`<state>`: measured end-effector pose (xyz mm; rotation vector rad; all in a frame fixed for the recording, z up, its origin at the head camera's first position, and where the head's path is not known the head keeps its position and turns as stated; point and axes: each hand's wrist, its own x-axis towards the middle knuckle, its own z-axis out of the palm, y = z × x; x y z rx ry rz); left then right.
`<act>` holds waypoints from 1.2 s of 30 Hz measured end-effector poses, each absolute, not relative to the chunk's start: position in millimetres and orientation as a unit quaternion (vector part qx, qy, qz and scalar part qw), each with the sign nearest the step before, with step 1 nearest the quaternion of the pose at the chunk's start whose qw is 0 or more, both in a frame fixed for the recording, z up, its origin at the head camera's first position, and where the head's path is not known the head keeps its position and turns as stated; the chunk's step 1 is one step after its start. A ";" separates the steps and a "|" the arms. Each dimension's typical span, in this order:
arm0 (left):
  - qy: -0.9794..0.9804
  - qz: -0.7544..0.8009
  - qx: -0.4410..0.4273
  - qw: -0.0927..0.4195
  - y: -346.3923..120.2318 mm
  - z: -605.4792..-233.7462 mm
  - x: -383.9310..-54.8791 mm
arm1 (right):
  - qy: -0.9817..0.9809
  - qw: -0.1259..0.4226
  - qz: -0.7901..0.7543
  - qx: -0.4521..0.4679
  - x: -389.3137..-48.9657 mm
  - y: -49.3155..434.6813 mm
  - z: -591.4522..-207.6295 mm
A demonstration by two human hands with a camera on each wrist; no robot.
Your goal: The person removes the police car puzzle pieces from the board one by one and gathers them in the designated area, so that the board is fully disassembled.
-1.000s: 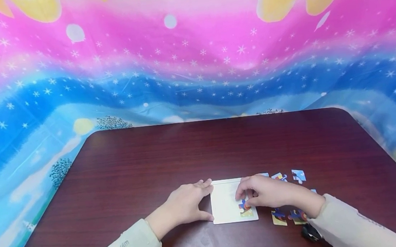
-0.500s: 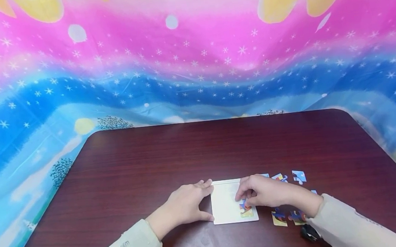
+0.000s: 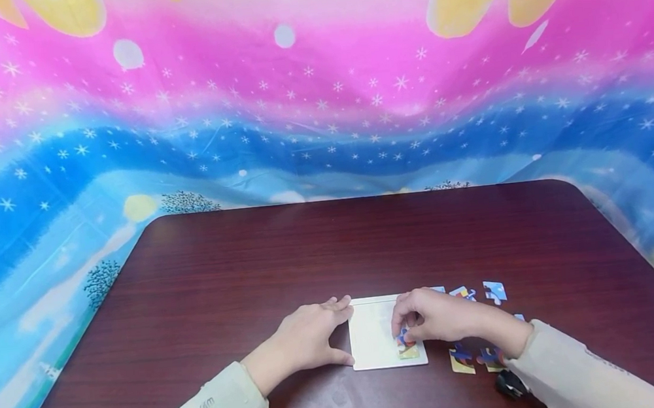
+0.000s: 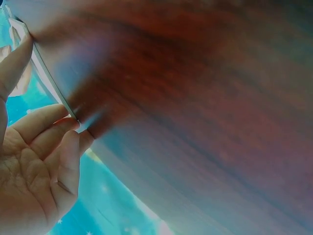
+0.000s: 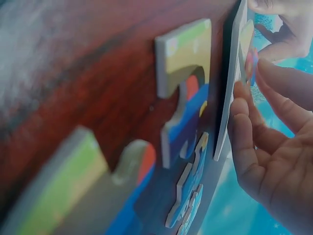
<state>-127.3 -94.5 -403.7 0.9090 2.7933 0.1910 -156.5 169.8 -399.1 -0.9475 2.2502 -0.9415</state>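
A white puzzle board lies on the dark wooden table. My left hand rests against its left side, thumb near the front corner and fingertips near the back corner. In the left wrist view, the fingers of that hand meet the board's edge. On the right part of the board, my right hand pinches a colourful jigsaw piece between thumb and fingers. The right wrist view shows that piece tilted up from the board at the thumb tip, partly hidden by the right hand.
Several loose jigsaw pieces lie right of the board, including a yellow and blue one and a light blue one. A black object sits by the right sleeve. A printed cloth hangs behind the table.
My right fingers have lowered slightly towards the front of the board, covering more of the jigsaw piece's upper part. My left hand and the board have stayed in place.
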 end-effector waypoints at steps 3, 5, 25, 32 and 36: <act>0.944 0.063 0.308 0.098 -94.5 -403.6 -127.4 | 0.827 0.268 -0.345 -0.353 -156.3 169.5 -398.9; 0.944 0.062 0.310 0.097 -94.3 -403.3 -127.6 | 0.824 0.271 -0.345 -0.357 -155.6 169.4 -398.4; 0.944 0.057 0.310 0.098 -93.2 -405.3 -128.5 | 0.811 0.271 -0.363 -0.370 -157.0 175.9 -396.3; 0.944 0.050 0.310 0.098 -93.2 -403.4 -128.3 | 0.810 0.266 -0.373 -0.366 -156.6 183.5 -393.6; 0.944 0.050 0.309 0.100 -94.0 -403.5 -127.6 | 0.809 0.265 -0.377 -0.365 -155.1 190.5 -393.3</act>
